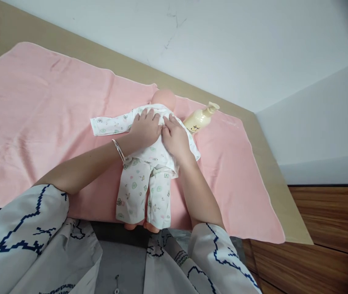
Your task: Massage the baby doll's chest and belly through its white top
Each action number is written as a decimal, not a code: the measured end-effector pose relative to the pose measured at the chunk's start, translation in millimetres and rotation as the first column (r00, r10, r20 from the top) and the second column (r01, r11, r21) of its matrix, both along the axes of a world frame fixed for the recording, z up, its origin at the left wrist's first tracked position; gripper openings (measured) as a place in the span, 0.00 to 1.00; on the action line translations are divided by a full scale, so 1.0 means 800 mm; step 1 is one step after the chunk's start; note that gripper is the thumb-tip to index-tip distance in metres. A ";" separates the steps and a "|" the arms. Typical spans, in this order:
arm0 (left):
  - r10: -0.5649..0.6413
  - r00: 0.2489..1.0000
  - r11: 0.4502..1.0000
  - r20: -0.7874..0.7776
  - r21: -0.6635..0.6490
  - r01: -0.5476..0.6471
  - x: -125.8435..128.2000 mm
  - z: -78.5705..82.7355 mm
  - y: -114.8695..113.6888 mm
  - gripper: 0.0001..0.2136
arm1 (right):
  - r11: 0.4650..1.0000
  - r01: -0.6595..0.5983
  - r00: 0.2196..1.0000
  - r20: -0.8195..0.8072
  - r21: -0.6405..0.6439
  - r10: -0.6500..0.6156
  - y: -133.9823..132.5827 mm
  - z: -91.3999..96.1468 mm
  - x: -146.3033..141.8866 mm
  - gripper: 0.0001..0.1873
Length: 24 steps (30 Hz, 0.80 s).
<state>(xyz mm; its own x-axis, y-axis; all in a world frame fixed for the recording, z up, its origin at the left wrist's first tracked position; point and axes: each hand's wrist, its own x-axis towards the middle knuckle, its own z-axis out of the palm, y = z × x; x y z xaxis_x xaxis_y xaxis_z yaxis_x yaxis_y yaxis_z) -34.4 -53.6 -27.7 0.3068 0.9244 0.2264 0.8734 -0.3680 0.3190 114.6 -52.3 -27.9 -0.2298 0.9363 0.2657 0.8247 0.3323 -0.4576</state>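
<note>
A baby doll (161, 99) lies on a pink towel (39, 122), dressed in a white patterned top and trousers (143, 188), feet toward me. My left hand (145, 128), with a silver bracelet on the wrist, rests flat on the doll's chest, fingers spread over the top. My right hand (175, 136) lies beside it on the doll's chest, fingers together and pressing on the cloth near the front seam. The two hands touch at the fingertips. One empty sleeve (108, 125) of the top sticks out to the left.
A cream pump bottle (200, 118) lies on the towel just right of the doll's head. The towel covers a tan surface (279, 183) against a white wall. A wooden floor (329, 228) shows at the right. My patterned white sleeves fill the bottom.
</note>
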 end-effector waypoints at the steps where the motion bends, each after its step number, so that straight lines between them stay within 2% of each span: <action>1: -0.024 0.999 1.000 -0.041 0.009 0.024 0.004 0.006 -0.009 0.23 | 1.000 -0.003 1.000 0.000 -0.020 0.003 0.007 -0.003 0.006 0.26; 5: -0.108 0.984 0.993 -0.144 0.033 0.114 0.008 0.027 -0.029 0.20 | 1.000 -0.027 1.000 -0.006 -0.016 0.027 0.021 -0.013 0.018 0.27; 8: -0.102 0.988 0.995 -0.112 -0.016 0.101 -0.002 0.030 -0.021 0.18 | 1.000 -0.018 1.000 -0.014 0.017 0.018 0.014 -0.012 0.011 0.23; 13: 0.023 0.999 0.999 0.049 -0.031 -0.022 -0.009 0.007 0.009 0.22 | 0.993 0.073 0.997 -0.012 0.090 -0.072 -0.009 -0.005 -0.015 0.14; 16: 0.107 0.982 0.994 0.158 -0.013 -0.106 -0.002 -0.011 0.017 0.23 | 0.988 0.110 0.994 -0.005 0.112 -0.110 -0.015 -0.004 -0.022 0.12; 19: 0.145 0.963 0.988 0.229 0.026 -0.155 0.004 -0.024 0.015 0.23 | 0.992 0.083 0.996 -0.042 0.093 -0.080 -0.008 -0.007 -0.016 0.15; 24: 0.133 0.946 0.987 0.294 0.047 -0.154 0.006 -0.032 0.016 0.22 | 0.999 0.038 0.999 -0.039 0.005 -0.038 0.014 -0.016 0.003 0.26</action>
<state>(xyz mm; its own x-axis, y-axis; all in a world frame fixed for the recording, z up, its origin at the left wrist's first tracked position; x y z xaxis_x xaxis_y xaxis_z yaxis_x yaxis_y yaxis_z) -29.4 -40.5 -53.1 0.0841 0.9329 0.3500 0.7925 -0.2756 0.5440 117.1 -40.7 -40.7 -0.1839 0.9426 0.2788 0.8185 0.3039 -0.4875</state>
